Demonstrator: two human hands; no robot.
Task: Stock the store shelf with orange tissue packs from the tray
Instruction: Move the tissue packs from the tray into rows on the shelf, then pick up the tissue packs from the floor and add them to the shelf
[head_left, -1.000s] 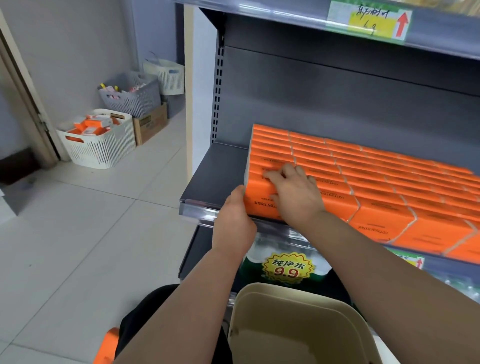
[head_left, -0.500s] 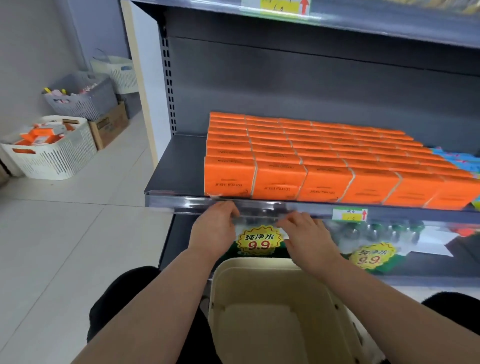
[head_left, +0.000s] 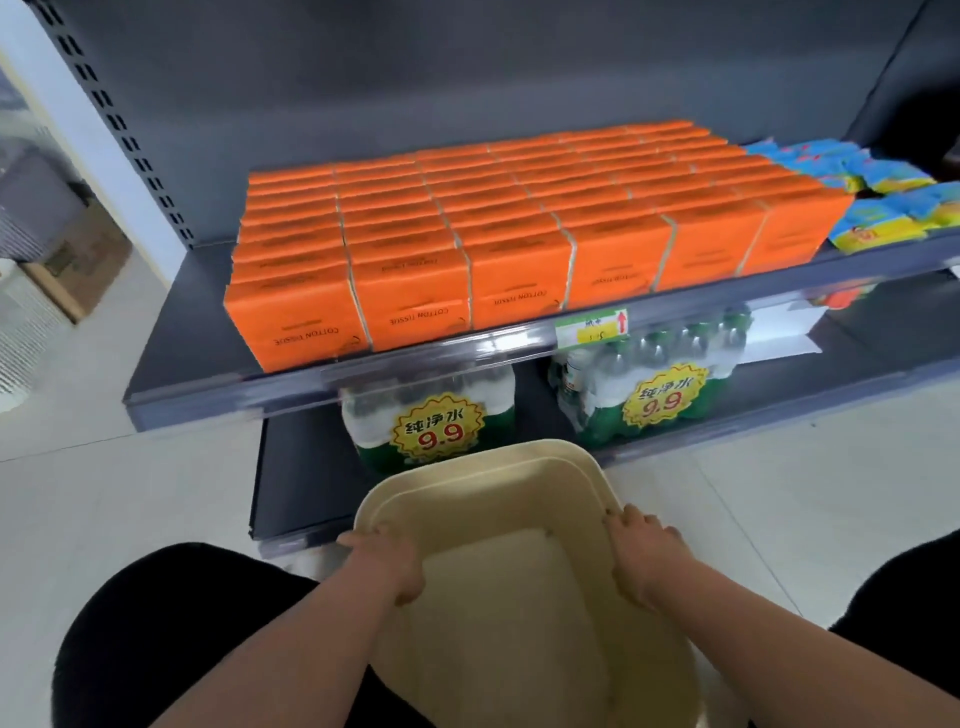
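I am watching both hands leaving the front row of the orange cardboard tissue packs (head_left: 493, 249), where they were pressing a moment ago, and coming down to the beige plastic tray (head_left: 483, 452) below the shelf edge. I am seeing no pack inside the tray, only its bare bottom. The packs are standing in tidy rows on the dark grey metal shelf (head_left: 208, 400), reaching on the right side just beside the blue snack packets (head_left: 883, 208). So I am judging that the stocking is finished, or almost, and that the tray is ready to be taken away. The left hand (head_left: 384, 566) is gripping the left rim of the tray with its fingers curled round the edge. The right hand (head_left: 641, 558) is gripping the right rim in the same way. Both forearms are stretching forward and down.
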